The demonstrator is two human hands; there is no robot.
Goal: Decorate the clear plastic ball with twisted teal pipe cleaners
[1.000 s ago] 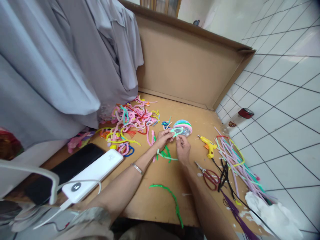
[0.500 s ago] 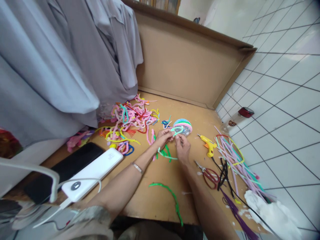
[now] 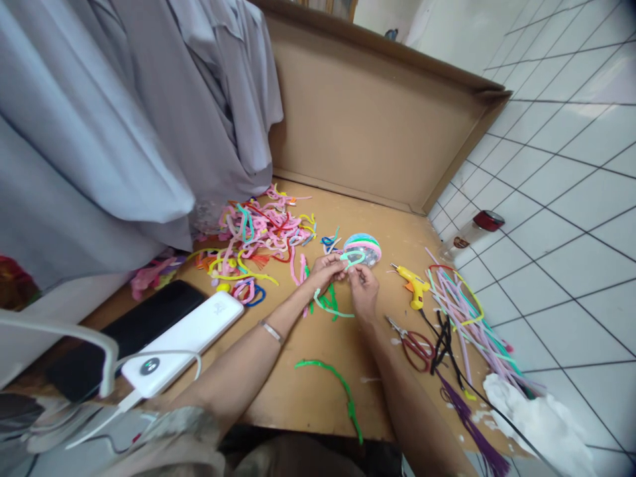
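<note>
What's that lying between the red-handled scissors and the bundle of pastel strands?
In the head view, black strands lie there, and the black cord of the yellow glue gun runs there too.

Mint strand (looped) between left hand and right hand

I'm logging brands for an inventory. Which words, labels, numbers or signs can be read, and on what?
No text can be read for certain.
White power bank: far-end mark and round display, both too blurred.
Yellow glue gun: any lettering too small.
Clear bottle: brown sticker, too blurred.
</note>
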